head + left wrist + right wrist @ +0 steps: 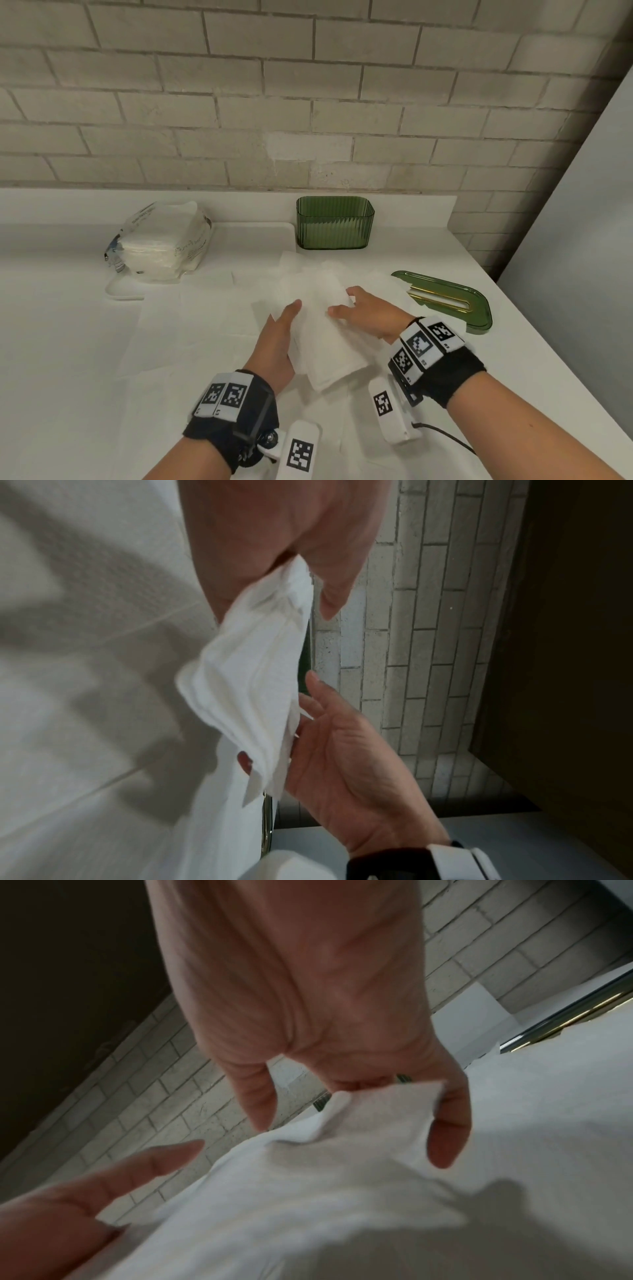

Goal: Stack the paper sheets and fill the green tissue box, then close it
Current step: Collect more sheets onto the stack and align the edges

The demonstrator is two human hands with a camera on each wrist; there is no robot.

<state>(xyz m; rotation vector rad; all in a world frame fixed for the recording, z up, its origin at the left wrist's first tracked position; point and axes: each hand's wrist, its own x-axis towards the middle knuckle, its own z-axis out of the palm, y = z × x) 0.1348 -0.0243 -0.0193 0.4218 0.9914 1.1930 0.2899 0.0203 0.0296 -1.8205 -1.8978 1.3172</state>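
Observation:
A stack of white paper sheets (329,335) hangs a little above the counter in the middle of the head view, held between both hands. My left hand (281,339) grips its left side, with the stack (246,674) coming out between thumb and fingers. My right hand (370,315) curls its fingers over the stack's far right corner (369,1110). The green ribbed tissue box (334,222) stands open at the back by the wall. Its green lid (455,301) with a gold slot lies to the right, apart from the box.
More loose white sheets (191,318) lie spread flat on the white counter (68,342) under and left of my hands. A plastic pack of tissues (161,243) sits on a white tray at the back left. The counter's edge runs diagonally at the right.

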